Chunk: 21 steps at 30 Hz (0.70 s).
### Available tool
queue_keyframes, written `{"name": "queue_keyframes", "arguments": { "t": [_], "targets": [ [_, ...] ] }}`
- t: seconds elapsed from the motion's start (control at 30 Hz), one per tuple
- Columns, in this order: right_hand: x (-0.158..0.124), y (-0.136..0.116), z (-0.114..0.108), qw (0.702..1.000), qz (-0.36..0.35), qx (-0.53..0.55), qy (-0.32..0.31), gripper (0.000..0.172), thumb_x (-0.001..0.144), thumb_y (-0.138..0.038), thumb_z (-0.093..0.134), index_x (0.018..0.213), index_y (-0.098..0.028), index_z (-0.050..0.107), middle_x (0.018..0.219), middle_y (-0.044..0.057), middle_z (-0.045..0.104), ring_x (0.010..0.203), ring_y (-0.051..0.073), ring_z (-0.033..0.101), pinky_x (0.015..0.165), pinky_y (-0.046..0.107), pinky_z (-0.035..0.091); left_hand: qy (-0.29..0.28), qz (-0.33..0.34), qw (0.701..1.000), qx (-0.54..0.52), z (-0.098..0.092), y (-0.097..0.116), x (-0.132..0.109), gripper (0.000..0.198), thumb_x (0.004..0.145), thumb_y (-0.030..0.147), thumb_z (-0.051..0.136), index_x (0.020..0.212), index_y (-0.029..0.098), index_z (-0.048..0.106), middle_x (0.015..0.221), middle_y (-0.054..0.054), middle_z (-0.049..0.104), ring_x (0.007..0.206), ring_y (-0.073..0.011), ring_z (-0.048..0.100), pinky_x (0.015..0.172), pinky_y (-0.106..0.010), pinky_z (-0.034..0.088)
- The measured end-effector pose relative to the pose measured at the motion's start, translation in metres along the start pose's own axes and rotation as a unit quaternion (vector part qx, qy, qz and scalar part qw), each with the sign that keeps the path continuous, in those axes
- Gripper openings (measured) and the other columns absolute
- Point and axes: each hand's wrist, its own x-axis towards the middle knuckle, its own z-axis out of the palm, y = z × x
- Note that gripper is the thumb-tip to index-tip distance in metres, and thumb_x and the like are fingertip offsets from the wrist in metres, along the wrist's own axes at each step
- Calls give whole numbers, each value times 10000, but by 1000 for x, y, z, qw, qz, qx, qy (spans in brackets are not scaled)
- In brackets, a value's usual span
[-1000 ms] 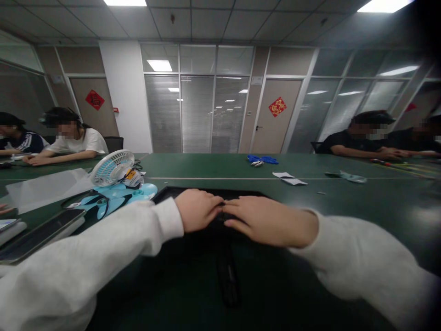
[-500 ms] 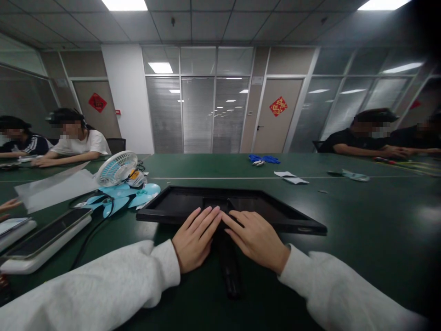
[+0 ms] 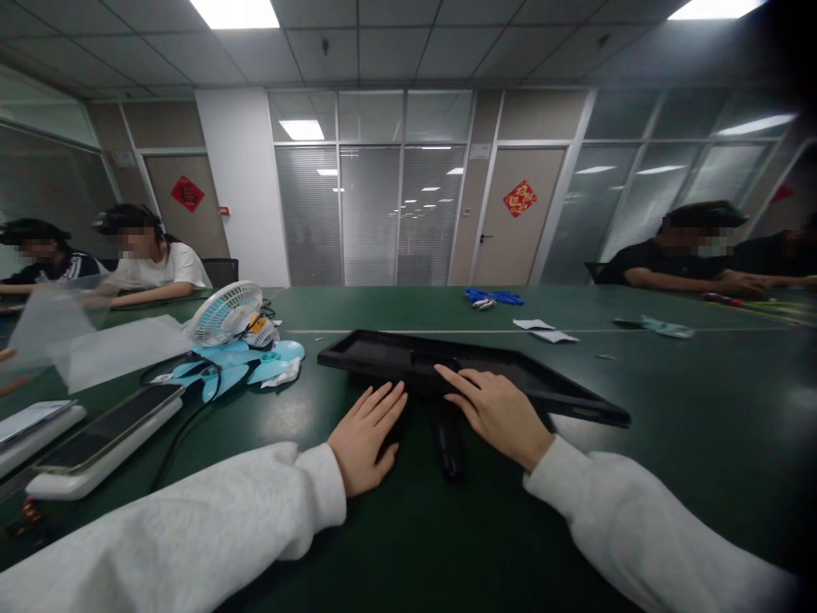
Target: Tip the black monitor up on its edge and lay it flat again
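Note:
A wide black tray-like panel point(image 3: 376, 345) with a raised rim lies ahead of me on the table. From its near side a short, thick black handle-like part point(image 3: 449, 447) points toward me. My right hand point(image 3: 494, 409) rests at the panel's near edge, its index finger stretched out over the rim and the others loosely bent. Just short of that edge, my left hand point(image 3: 367, 438) is held flat above or on the tabletop, fingers extended and holding nothing. Part of the panel's near side is hidden behind my right hand.
On the left stand a white fan head point(image 3: 230, 311), light-blue fan blades point(image 3: 223, 366), a phone on a white block point(image 3: 111, 430) and a translucent sheet point(image 3: 121, 345). Farther off lie blue gloves point(image 3: 494, 297) and white papers point(image 3: 545, 330). Several people sit around the green table point(image 3: 383, 545).
The black panel has shifted away from me and to the right, turning slightly. My left hand has come off it, while my right stays at its edge. At far left, a clear sheet has been lifted.

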Motion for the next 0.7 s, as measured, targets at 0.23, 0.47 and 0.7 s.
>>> {"name": "queue_keyframes", "arguments": {
  "t": [0.23,0.47,0.7],
  "targets": [
    [-5,69,34,985,125,-101,-60,518,994,-427,306,1462,-250,441,1089,129,647,802,244,602,701,361,421,-98,-48,992,-68,16,-18,-1,564,1004,390,371,1502,126,383,1556,-109,342,1434,-242,339,1192,-427,260],
    [-34,138,61,944,279,-161,-71,521,994,-431,274,1435,-228,463,1087,204,613,857,313,580,732,424,363,-102,-61,990,-70,13,-19,-5,561,1007,395,372,1512,149,371,1563,-86,336,1437,-241,332,1190,-427,266],
    [-45,169,56,932,321,-153,-77,578,988,-446,272,1433,-118,440,1199,310,521,997,381,529,752,471,328,-98,-64,990,-73,13,-20,-6,562,1006,406,379,1507,151,379,1556,-84,353,1431,-244,345,1187,-440,272]
  ]
}}
